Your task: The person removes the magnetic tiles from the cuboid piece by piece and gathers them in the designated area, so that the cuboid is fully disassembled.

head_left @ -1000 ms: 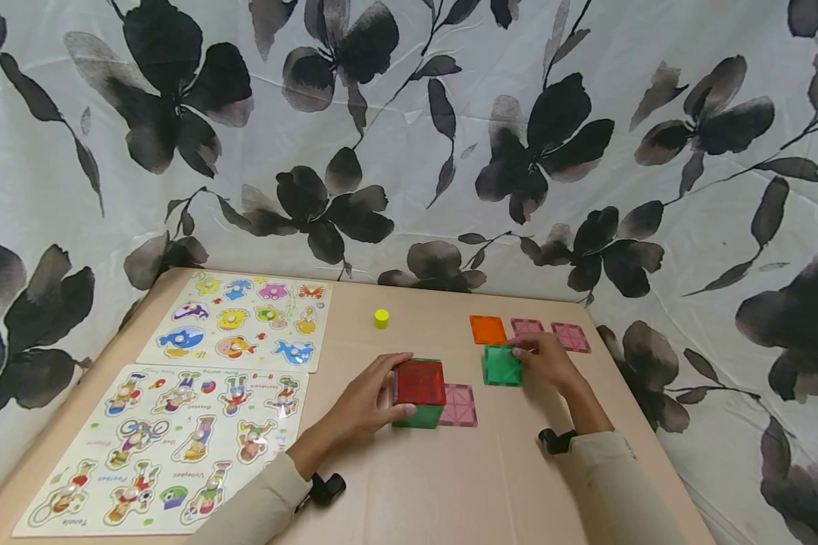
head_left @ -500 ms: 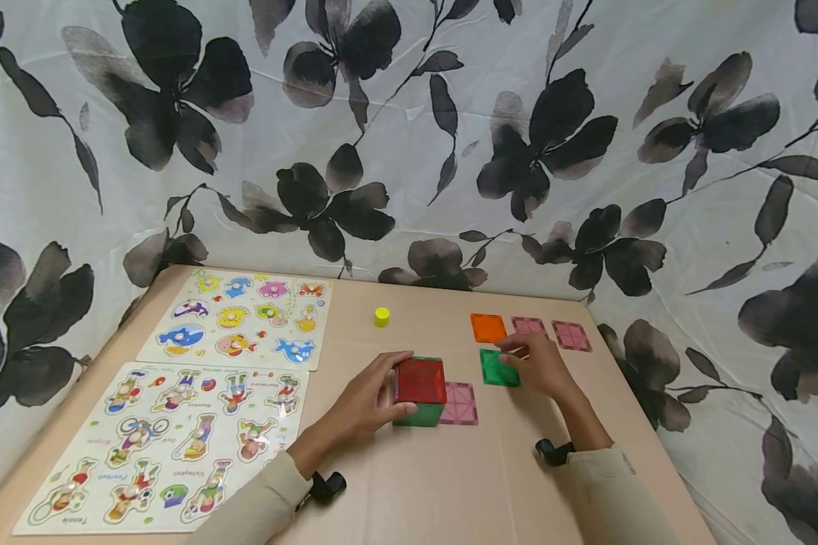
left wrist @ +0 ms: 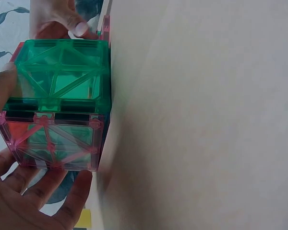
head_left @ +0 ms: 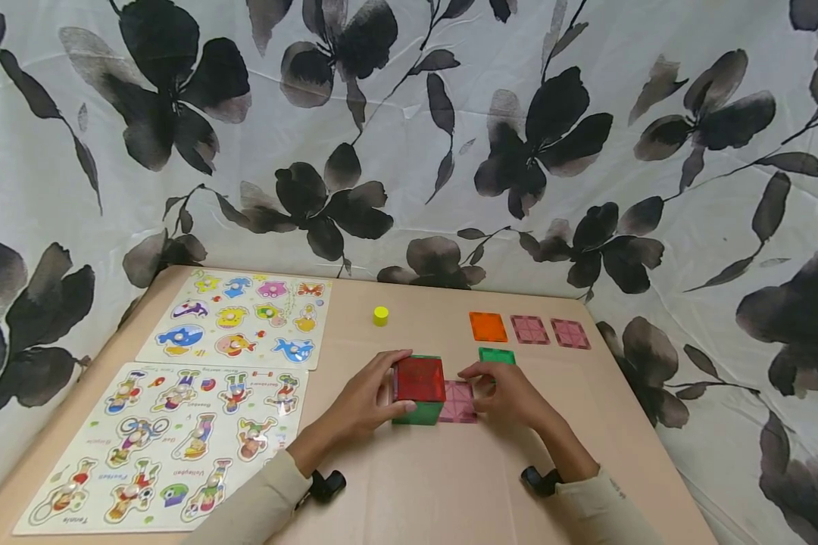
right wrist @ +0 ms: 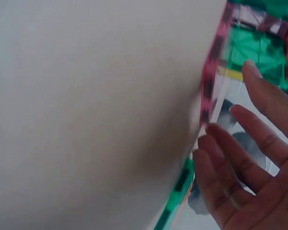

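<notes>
In the head view, a cube of magnetic tiles (head_left: 419, 380) stands on the table with a red top. My left hand (head_left: 363, 403) grips it, thumb at the near side and fingers round the left and far sides. The left wrist view shows its green wall (left wrist: 60, 67) and pink wall (left wrist: 62, 143). A flat pink magnetic tile (head_left: 458, 403) lies against the cube's right side. Over that tile's right edge is my right hand (head_left: 511, 400), its fingers loosely bent with nothing between them in the right wrist view. Behind this hand lies a green magnetic tile (head_left: 496, 356), partly hidden.
An orange tile (head_left: 488, 327) and two pink tiles, one nearer (head_left: 529, 329) and one farther right (head_left: 570, 334), lie at the back right. A yellow cylinder (head_left: 380, 316) stands at the back. Two picture puzzle boards cover the left side. A flowered cloth (head_left: 436, 227) hangs behind the table.
My right hand has left the green tile and moved left and nearer, to the pink tile beside the cube. The green tile shifted slightly left at first. My left hand keeps its grip.
</notes>
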`<state>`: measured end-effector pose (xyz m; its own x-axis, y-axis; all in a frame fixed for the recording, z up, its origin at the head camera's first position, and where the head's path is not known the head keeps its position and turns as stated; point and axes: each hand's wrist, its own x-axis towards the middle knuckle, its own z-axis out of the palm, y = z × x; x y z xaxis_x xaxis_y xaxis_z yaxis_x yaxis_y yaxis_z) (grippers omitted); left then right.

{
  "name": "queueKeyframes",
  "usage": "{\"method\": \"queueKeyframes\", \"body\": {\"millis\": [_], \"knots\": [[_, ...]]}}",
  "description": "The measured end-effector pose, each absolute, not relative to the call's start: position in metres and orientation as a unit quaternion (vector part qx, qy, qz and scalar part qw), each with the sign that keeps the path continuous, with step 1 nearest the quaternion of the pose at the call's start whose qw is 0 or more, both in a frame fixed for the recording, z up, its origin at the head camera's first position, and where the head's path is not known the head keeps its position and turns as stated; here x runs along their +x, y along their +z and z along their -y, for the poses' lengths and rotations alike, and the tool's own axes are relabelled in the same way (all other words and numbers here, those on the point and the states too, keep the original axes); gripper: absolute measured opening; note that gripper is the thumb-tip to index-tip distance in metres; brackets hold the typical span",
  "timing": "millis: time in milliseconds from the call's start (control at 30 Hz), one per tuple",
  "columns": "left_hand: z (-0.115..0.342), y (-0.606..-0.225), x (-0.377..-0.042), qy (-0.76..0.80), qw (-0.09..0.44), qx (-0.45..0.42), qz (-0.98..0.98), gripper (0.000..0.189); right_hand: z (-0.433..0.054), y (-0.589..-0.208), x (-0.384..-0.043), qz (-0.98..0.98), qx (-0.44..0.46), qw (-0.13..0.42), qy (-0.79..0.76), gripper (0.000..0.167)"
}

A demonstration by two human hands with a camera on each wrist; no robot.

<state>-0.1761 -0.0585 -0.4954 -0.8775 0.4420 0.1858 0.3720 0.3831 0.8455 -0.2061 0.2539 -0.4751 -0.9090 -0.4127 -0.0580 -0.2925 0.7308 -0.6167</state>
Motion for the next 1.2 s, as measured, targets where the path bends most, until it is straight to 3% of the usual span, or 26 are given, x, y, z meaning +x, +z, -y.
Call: {"method": "queueKeyframes", "body": {"millis": [500,767,933,1200], "knots": [[0.058,-0.495,-0.176,0.498,0.031,0.245,-0.831,0.084,-0.241,-0.479,-0.196,-0.933,-0.228,0.047,-0.273,0.043],[0.058,-0.494,-0.176,0.497,0.038,0.241,-0.833,0.084,-0.252,-0.47,-0.198,-0.921,-0.213,0.057,-0.322,0.033],[0.059,-0.494,-0.176,0.494,0.036,0.24,-0.835,0.084,-0.266,-0.46,-0.202,-0.908,-0.213,0.098,-0.348,0.027],[0.058,-0.496,-0.176,0.495,0.026,0.246,-0.833,0.084,-0.297,-0.446,-0.21,-0.896,-0.194,0.114,-0.382,0.028]]}}
